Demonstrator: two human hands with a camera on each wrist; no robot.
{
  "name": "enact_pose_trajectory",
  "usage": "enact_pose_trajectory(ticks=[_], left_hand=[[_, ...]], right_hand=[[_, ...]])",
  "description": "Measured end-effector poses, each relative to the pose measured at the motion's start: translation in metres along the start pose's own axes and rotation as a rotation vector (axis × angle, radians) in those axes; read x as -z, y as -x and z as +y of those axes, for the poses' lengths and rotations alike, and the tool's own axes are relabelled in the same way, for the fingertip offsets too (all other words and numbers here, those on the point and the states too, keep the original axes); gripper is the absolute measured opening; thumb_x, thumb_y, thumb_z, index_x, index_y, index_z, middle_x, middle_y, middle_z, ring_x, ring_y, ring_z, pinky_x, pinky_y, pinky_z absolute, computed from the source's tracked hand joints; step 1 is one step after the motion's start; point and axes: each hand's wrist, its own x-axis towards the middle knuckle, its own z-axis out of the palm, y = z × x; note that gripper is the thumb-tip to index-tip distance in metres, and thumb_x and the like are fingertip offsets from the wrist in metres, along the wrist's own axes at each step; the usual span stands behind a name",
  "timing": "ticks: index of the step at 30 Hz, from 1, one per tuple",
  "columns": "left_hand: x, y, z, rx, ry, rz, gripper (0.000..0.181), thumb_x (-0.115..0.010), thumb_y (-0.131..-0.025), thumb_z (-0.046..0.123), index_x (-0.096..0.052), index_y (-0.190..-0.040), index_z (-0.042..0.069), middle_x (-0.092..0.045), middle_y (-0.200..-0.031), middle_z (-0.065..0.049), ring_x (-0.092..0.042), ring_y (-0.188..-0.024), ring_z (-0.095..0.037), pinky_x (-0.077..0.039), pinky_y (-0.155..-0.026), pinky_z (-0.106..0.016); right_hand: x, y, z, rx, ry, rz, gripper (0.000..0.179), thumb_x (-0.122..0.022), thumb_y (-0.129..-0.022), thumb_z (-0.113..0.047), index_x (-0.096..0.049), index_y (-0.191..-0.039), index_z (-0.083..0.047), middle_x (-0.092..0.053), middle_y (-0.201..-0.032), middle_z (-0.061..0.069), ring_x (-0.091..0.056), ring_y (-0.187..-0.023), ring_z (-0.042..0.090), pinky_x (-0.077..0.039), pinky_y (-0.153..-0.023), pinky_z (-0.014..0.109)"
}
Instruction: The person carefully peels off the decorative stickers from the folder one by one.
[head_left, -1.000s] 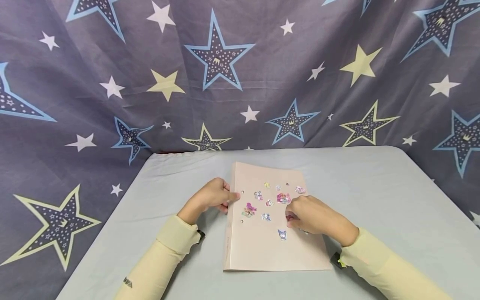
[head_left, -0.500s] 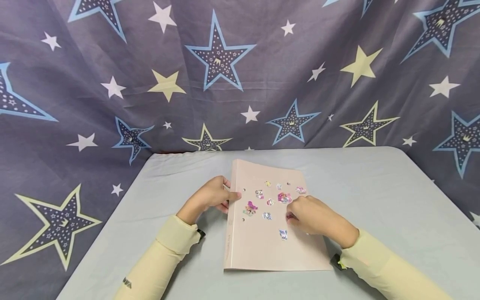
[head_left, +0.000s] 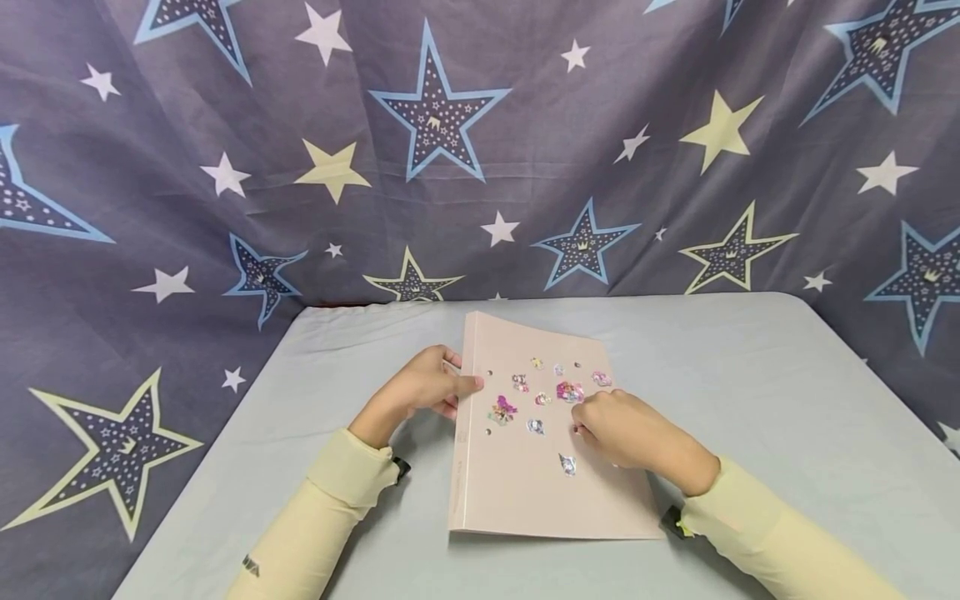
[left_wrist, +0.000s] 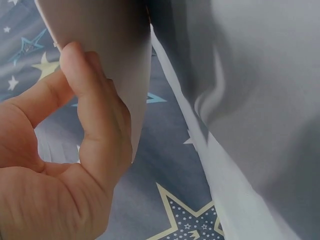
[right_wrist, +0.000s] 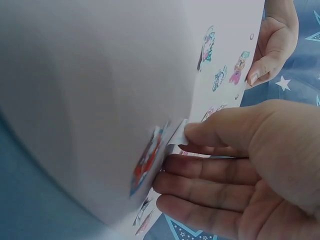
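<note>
A pale pink folder [head_left: 525, 504] lies at a tilt over the table, its left spine side raised off the cloth. My left hand [head_left: 427, 382] grips that spine, thumb on the cover and fingers behind it, as the left wrist view shows at the folder's edge [left_wrist: 115, 30]. Over the right part of the cover, my right hand [head_left: 633, 429] pinches a small sticker between thumb and index finger. In the right wrist view the sticker's whitish underside [right_wrist: 178, 134] shows at the thumb tip. Beside these fingers sits a red and blue sticker [right_wrist: 147, 162].
Several shiny stickers dot the cover, among them a magenta one [head_left: 503, 409], a pink one [head_left: 570, 392] and a silvery one [head_left: 567, 464]. A grey-white cloth covers the table [head_left: 750, 400]. Behind it hangs a dark curtain [head_left: 645, 175] with a star print.
My left hand and the folder's spine side have risen a little, tilting the cover further. The right hand stays at nearly the same spot, still pinching.
</note>
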Motion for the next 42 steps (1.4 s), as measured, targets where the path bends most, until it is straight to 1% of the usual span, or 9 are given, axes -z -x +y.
enact_pose_trajectory(ticks=[5,9,15,19,26,31,35,39,42], left_hand=[[0.002,-0.002,-0.002,-0.012,0.066,-0.033,0.045,-0.077,-0.092,0.009,-0.045,-0.120,-0.005,-0.064,-0.080,-0.012,-0.060,-0.051,-0.015,-0.059,-0.050,-0.027],[0.002,-0.003,-0.003,-0.022,0.074,-0.048,0.040,-0.076,-0.092,0.009,-0.048,-0.116,-0.006,-0.065,-0.080,-0.011,-0.061,-0.053,-0.014,-0.060,-0.050,-0.027],[0.002,-0.002,-0.002,-0.025,0.073,-0.034,0.037,-0.076,-0.092,0.009,-0.050,-0.113,-0.005,-0.064,-0.080,-0.011,-0.061,-0.054,-0.015,-0.060,-0.050,-0.028],[0.002,-0.003,-0.002,-0.022,0.081,-0.029,0.037,-0.076,-0.092,0.009,-0.050,-0.114,-0.005,-0.062,-0.080,-0.011,-0.060,-0.054,-0.015,-0.060,-0.050,-0.028],[0.001,-0.004,-0.003,-0.025,0.091,-0.019,0.038,-0.077,-0.092,0.009,-0.049,-0.114,-0.005,-0.062,-0.079,-0.009,-0.058,-0.054,-0.014,-0.058,-0.049,-0.026],[0.001,-0.004,-0.002,-0.018,0.093,-0.016,0.040,-0.077,-0.092,0.010,-0.048,-0.115,-0.005,-0.063,-0.080,-0.010,-0.059,-0.055,-0.014,-0.058,-0.049,-0.026],[0.001,-0.004,-0.002,-0.017,0.097,-0.015,0.042,-0.077,-0.092,0.010,-0.047,-0.116,-0.005,-0.063,-0.080,-0.010,-0.059,-0.054,-0.014,-0.058,-0.049,-0.025],[0.001,-0.005,-0.002,-0.018,0.100,-0.012,0.041,-0.077,-0.091,0.010,-0.048,-0.115,-0.004,-0.063,-0.079,-0.009,-0.059,-0.053,-0.014,-0.058,-0.048,-0.025],[0.001,-0.004,-0.002,-0.020,0.103,-0.012,0.040,-0.077,-0.091,0.009,-0.048,-0.114,-0.004,-0.063,-0.079,-0.009,-0.059,-0.053,-0.014,-0.058,-0.048,-0.025]], right_hand=[[0.001,0.001,-0.002,-0.003,0.059,-0.014,0.009,-0.070,-0.094,-0.006,-0.066,-0.086,-0.005,-0.064,-0.079,0.004,-0.061,-0.068,0.020,-0.059,-0.066,0.040],[0.002,0.002,-0.001,0.003,0.078,-0.014,0.009,-0.070,-0.094,-0.007,-0.065,-0.088,-0.003,-0.062,-0.080,0.006,-0.061,-0.067,0.020,-0.059,-0.065,0.039],[0.003,0.002,0.003,-0.004,0.054,-0.017,0.007,-0.071,-0.092,-0.006,-0.064,-0.089,-0.005,-0.062,-0.081,0.004,-0.063,-0.071,0.020,-0.059,-0.069,0.040],[0.003,0.002,0.008,-0.002,0.020,-0.005,0.012,-0.071,-0.089,-0.004,-0.063,-0.084,-0.010,-0.061,-0.079,-0.001,-0.060,-0.071,0.016,-0.058,-0.070,0.041],[0.011,0.003,0.018,0.012,-0.111,0.016,0.027,-0.068,-0.089,0.002,-0.055,-0.075,-0.017,-0.051,-0.072,-0.008,-0.044,-0.064,0.007,-0.044,-0.059,0.024],[0.022,0.006,0.026,0.001,-0.143,0.044,0.033,-0.063,-0.086,0.009,-0.050,-0.072,-0.018,-0.044,-0.068,-0.009,-0.040,-0.063,0.007,-0.038,-0.056,0.021],[0.027,0.009,0.033,-0.079,-0.044,0.067,0.029,-0.064,-0.086,0.007,-0.052,-0.074,-0.016,-0.046,-0.068,-0.006,-0.043,-0.062,0.011,-0.042,-0.054,0.027],[0.029,0.013,0.040,-0.222,0.138,0.076,0.015,-0.067,-0.086,0.003,-0.058,-0.079,-0.007,-0.057,-0.073,0.005,-0.054,-0.059,0.023,-0.052,-0.049,0.040],[0.027,0.016,0.045,-0.307,0.233,0.074,0.010,-0.066,-0.086,0.005,-0.061,-0.080,-0.002,-0.061,-0.073,0.012,-0.059,-0.058,0.032,-0.054,-0.046,0.047]])
